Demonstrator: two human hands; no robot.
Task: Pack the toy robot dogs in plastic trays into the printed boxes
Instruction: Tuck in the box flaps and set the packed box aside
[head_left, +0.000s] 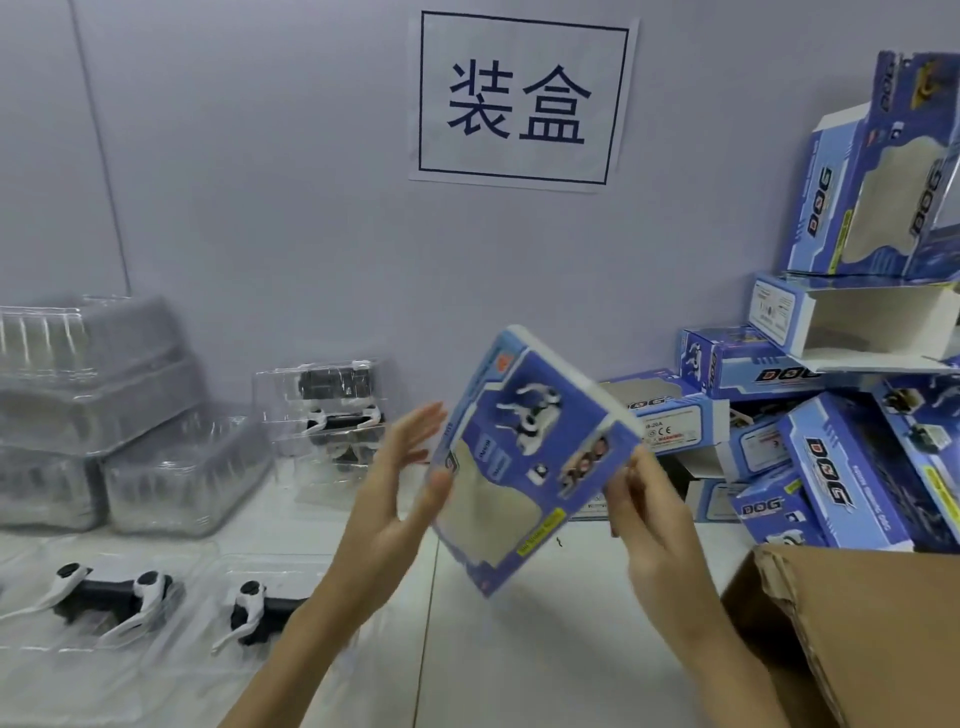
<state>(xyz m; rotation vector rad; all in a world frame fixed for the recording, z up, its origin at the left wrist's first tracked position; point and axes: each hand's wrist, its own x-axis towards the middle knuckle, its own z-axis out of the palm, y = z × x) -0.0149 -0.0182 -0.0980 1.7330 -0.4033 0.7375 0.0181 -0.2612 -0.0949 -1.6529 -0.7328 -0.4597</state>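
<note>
Far left of my fingers I see blurred stacks of clear trays (93, 410), their contents hard to make out. Nearer, two toy dogs (111, 592) lie in trays on the counter (545, 649), the second partly hidden behind my left forearm. My left hand (402, 486) is open, fingers straight, thumb touching the left edge of the printed box (524, 457). The box is tilted between both hands. My right hand (649, 514) seems to pinch its right edge. Right of that lies a heap of boxes (841, 415), cut off, and a cardboard carton (857, 634).
</note>
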